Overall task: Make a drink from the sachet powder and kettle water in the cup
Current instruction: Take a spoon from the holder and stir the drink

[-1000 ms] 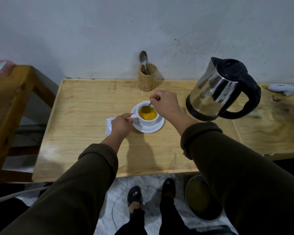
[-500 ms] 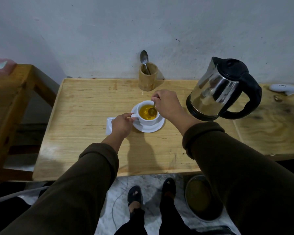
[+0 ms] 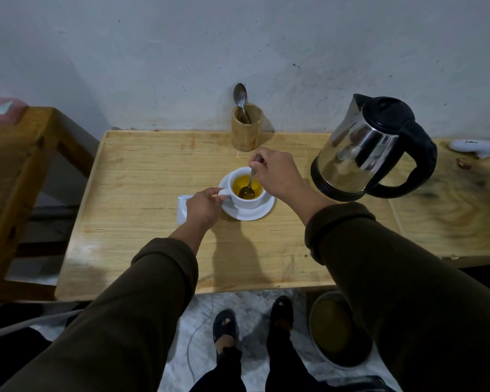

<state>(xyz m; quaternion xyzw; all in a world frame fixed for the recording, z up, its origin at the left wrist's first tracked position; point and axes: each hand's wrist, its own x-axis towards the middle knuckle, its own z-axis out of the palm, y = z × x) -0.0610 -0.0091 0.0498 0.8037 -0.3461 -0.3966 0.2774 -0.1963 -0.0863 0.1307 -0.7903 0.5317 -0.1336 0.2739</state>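
Observation:
A white cup (image 3: 249,200) holding yellow-orange liquid stands on a white saucer (image 3: 262,212) in the middle of the wooden table (image 3: 142,193). My left hand (image 3: 203,206) pinches the cup's handle at its left side. My right hand (image 3: 277,172) grips a metal spoon (image 3: 249,188) whose bowl dips into the liquid. A white sachet (image 3: 183,206) lies flat on the table, partly hidden under my left hand. The steel kettle (image 3: 365,148) with black lid and handle stands to the right of the cup.
A wooden holder (image 3: 246,128) with another spoon (image 3: 240,99) stands against the wall behind the cup. A white object (image 3: 474,147) lies at the far right. A wooden bench (image 3: 14,165) is on the left. A round bin (image 3: 337,329) sits on the floor beside my feet.
My right hand has circled the spoon inside the cup, its bowl moving from the back to the front of the liquid. The left hand stays on the handle.

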